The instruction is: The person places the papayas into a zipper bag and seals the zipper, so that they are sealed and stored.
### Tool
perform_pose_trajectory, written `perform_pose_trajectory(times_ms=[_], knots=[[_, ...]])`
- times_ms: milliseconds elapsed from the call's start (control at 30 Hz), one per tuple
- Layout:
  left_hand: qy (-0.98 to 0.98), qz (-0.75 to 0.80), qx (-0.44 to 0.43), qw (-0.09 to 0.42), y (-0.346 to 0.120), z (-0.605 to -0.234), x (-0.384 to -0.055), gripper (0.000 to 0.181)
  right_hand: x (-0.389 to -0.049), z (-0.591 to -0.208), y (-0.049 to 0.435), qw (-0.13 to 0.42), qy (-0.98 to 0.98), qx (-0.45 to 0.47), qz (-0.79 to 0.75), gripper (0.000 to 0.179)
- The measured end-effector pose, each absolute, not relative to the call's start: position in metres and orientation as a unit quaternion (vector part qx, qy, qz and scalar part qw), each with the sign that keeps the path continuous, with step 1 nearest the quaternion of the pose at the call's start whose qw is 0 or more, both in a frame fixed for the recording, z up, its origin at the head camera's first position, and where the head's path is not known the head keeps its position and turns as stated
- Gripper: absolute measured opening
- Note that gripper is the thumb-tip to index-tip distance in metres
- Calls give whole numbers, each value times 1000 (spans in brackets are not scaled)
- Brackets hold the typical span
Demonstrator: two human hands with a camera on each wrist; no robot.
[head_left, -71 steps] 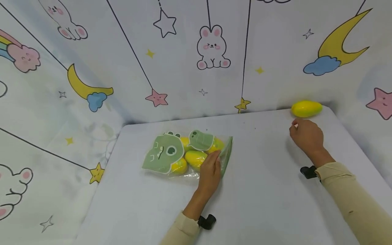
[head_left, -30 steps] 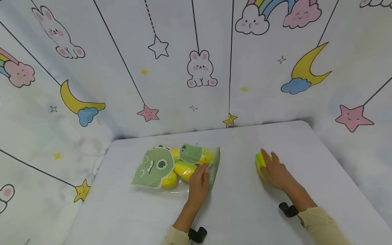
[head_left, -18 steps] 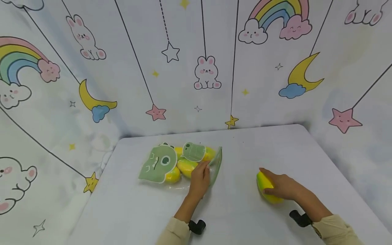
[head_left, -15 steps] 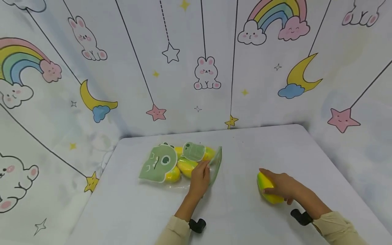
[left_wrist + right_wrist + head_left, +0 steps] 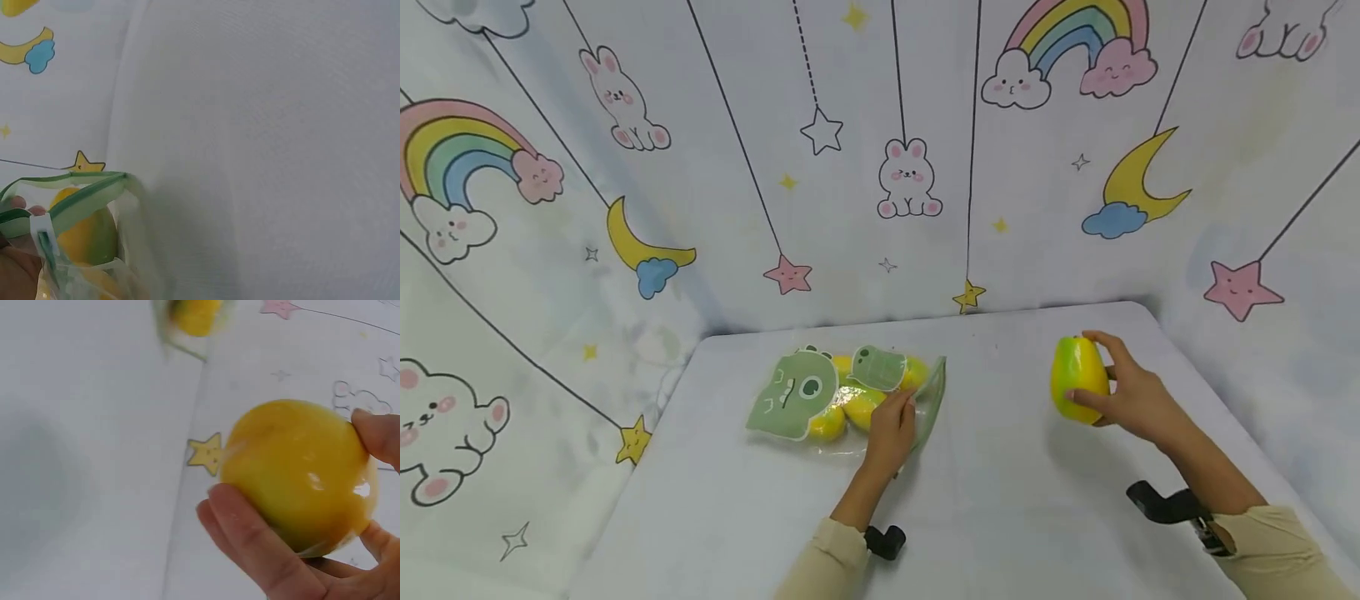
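My left hand (image 5: pixel 891 433) pinches the right edge of a clear zip bag (image 5: pixel 790 396) with a green crocodile print, which lies on the white table. Several yellow-green fruits (image 5: pixel 861 406) sit inside it. In the left wrist view the bag's mouth stands partly open, with a white slider (image 5: pixel 42 226) on its green rim. My right hand (image 5: pixel 1142 404) grips a glossy yellow-green toy papaya (image 5: pixel 1067 367), held upright above the table's right side. Thumb and fingers wrap its sides in the right wrist view, where the papaya (image 5: pixel 294 475) is seen end-on.
The white table (image 5: pixel 985 500) meets a cartoon-printed wall (image 5: pixel 1037 167) along its back edge, and more printed wall (image 5: pixel 550 333) rises on the left. A black camera mount (image 5: pixel 1165 504) is strapped to the right wrist, another (image 5: pixel 886 542) to the left.
My right hand has taken the papaya from the back right corner, brought it nearer, and now raised it off the table and turned it upright. My left hand has stayed at the bag's edge.
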State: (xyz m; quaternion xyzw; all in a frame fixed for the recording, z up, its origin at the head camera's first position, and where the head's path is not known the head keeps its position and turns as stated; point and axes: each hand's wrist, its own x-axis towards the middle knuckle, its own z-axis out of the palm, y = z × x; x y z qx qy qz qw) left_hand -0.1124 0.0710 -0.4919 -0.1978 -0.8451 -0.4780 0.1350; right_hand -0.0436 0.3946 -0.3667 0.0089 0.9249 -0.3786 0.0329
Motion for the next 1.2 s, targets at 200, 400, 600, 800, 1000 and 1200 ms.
perform_pose_trajectory(times_ms=[200,400,600,800,1000,1200], knots=[[-843,-490,-181,127,70,-491,-110,26,-49,-353,393,8,916,24,-401,98],[-838,-500,-183,117,73,-490,-110,26,-49,-356,391,2,905,42,-424,98],[-840,-494,-183,133,74,-488,-110,25,-48,-360,385,3,892,46,-450,96],[-839,-498,-176,132,74,-488,-110,25,-49,-368,379,16,885,39,-463,97],[-827,-518,-176,125,79,-485,-108,26,-52,-385,364,39,877,33,-478,97],[-829,-522,-167,110,85,-484,-107,27,-61,-412,340,75,856,32,-511,95]])
